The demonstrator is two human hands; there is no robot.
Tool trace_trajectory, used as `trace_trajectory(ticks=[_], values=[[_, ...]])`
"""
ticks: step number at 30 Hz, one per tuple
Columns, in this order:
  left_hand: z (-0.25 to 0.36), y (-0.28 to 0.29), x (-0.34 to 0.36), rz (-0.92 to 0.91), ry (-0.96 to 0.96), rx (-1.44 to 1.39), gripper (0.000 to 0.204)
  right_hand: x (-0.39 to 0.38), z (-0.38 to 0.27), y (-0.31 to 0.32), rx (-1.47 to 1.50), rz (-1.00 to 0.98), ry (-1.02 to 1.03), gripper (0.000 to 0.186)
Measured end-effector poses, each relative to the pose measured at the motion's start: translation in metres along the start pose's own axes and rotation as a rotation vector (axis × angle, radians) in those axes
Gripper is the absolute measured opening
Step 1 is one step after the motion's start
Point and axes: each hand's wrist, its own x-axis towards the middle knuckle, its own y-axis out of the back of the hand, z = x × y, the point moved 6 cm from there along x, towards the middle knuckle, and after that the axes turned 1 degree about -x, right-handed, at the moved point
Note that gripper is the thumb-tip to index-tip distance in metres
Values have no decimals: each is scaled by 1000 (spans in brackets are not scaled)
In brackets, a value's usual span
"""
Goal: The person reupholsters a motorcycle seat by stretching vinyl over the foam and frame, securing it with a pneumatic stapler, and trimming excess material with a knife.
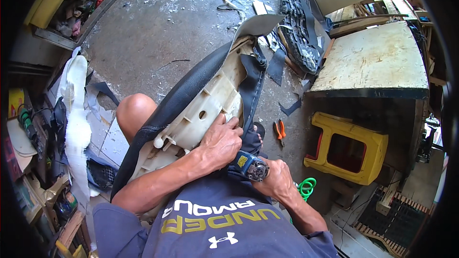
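Note:
A long motorcycle seat [191, 114] lies upside down and slanted across my lap, its cream plastic base facing up. Black seat cover [179, 88] wraps its left side, while a loose flap with a stitched seam hangs along the right. My left hand [221, 139] rests on the base near its right edge, fingers bent and pressed at the cover's edge; the fingertips are partly hidden. In my right hand [276, 177] is a blue staple gun [253, 166], held close to the left wrist beside the seat. A green coiled hose [306, 188] shows by the right forearm.
Orange-handled pliers [280, 132] lie on the floor right of the seat. Farther right are a yellow plastic frame [346, 148] and a worn wooden table [370, 59]. A black seat piece [299, 26] and scraps lie beyond. White foam [76, 114] stands at left.

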Motion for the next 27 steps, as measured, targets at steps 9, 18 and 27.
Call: trace_trajectory(ticks=[9, 18, 27], values=[[0, -2, -2, 32, -13, 38, 12, 3, 11, 0, 65, -25, -15, 25], [4, 3, -6, 76, -18, 20, 12, 9, 28, 5, 111, 24, 37, 24], [8, -3, -5, 68, -1, 45, 13, 18, 13, 7, -49, 16, -23, 20]])
